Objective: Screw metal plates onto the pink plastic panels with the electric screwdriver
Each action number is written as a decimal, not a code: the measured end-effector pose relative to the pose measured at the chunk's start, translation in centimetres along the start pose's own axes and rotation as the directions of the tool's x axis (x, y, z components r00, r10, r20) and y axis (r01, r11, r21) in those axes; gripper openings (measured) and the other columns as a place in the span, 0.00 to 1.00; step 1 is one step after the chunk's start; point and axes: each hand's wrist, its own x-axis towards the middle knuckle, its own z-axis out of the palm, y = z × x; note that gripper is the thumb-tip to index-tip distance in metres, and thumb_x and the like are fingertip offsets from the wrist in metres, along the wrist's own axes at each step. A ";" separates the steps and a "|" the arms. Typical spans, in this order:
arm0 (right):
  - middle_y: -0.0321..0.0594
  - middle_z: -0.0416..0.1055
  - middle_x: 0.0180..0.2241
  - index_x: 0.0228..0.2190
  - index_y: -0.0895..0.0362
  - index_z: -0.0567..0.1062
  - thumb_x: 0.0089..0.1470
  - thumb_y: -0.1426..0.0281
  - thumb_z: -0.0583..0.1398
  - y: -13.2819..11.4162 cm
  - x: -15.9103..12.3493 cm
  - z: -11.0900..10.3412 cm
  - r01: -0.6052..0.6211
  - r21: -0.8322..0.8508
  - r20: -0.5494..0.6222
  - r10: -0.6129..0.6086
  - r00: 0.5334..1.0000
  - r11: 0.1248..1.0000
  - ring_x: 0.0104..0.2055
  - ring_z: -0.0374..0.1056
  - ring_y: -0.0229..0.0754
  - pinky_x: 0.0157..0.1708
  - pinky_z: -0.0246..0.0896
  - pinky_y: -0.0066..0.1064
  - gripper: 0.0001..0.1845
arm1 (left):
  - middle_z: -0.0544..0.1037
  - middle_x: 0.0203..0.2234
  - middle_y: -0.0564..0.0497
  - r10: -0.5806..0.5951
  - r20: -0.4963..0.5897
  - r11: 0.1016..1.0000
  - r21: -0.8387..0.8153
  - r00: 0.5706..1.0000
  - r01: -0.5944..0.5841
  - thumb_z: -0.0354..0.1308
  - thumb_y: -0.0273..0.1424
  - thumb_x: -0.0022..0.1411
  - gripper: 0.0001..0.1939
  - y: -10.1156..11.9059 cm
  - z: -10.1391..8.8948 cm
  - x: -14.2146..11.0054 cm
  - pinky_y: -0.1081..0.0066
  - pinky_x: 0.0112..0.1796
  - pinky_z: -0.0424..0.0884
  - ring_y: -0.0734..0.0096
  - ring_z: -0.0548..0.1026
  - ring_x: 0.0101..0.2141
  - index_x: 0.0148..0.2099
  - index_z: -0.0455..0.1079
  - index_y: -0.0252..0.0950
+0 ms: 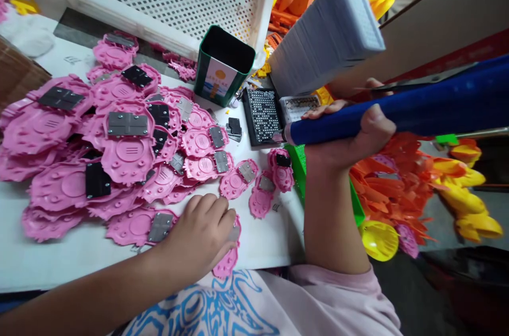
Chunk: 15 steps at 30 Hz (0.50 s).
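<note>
My left hand is closed over a pink plastic part with a grey plate, at the near edge of the table. My right hand is wrapped round a blue electric screwdriver, held tilted. Its tip is at the near right corner of a black screw tray full of small screws; I cannot tell whether they touch. Beside my left hand lies another pink part with a grey plate. Several smaller pink parts lie just beyond my fingers.
A large pile of pink parts covers the left. Behind stand a green tin, a white perforated crate and stacked pale trays. Small black plates lie near the screw tray. Orange pieces and yellow pieces are at right.
</note>
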 end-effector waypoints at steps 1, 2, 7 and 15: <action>0.28 0.63 0.17 0.38 0.56 0.64 0.43 0.61 0.52 0.0 0.0 0.0 0.003 0.002 0.006 -0.003 1.000 1.000 0.17 0.61 0.34 0.18 0.57 0.27 0.19 | 0.73 0.36 0.46 -0.002 0.004 1.000 -0.002 1.000 0.002 0.66 0.37 0.54 0.17 0.0 0.0 0.0 0.59 0.37 0.65 0.56 0.68 0.38 0.43 0.72 0.34; 0.28 0.63 0.17 0.38 0.56 0.64 0.43 0.61 0.52 0.1 0.0 0.0 0.006 0.003 0.010 -0.006 1.000 1.000 0.16 0.61 0.34 0.18 0.56 0.27 0.19 | 0.73 0.36 0.46 -0.004 0.009 1.000 -0.004 1.000 0.004 0.66 0.37 0.54 0.17 0.0 0.0 0.0 0.59 0.38 0.65 0.56 0.68 0.38 0.43 0.72 0.34; 0.27 0.63 0.17 0.34 0.55 0.63 0.39 0.62 0.53 0.0 0.0 0.0 -0.006 0.034 0.015 0.005 1.000 0.999 0.16 0.62 0.33 0.17 0.56 0.26 0.17 | 0.73 0.36 0.46 -0.004 0.006 1.000 -0.006 1.000 0.004 0.66 0.38 0.55 0.17 0.1 0.0 -0.1 0.58 0.38 0.65 0.56 0.68 0.38 0.43 0.71 0.34; 0.26 0.66 0.15 0.38 0.55 0.64 0.38 0.59 0.54 0.2 0.1 -0.5 -0.039 0.054 -0.003 0.039 0.999 0.998 0.15 0.62 0.35 0.17 0.60 0.27 0.23 | 0.74 0.37 0.43 0.087 -0.132 0.995 -0.041 0.987 -0.093 0.69 0.41 0.50 0.27 0.1 -0.8 0.0 0.57 0.38 0.69 0.54 0.70 0.39 0.47 0.69 0.29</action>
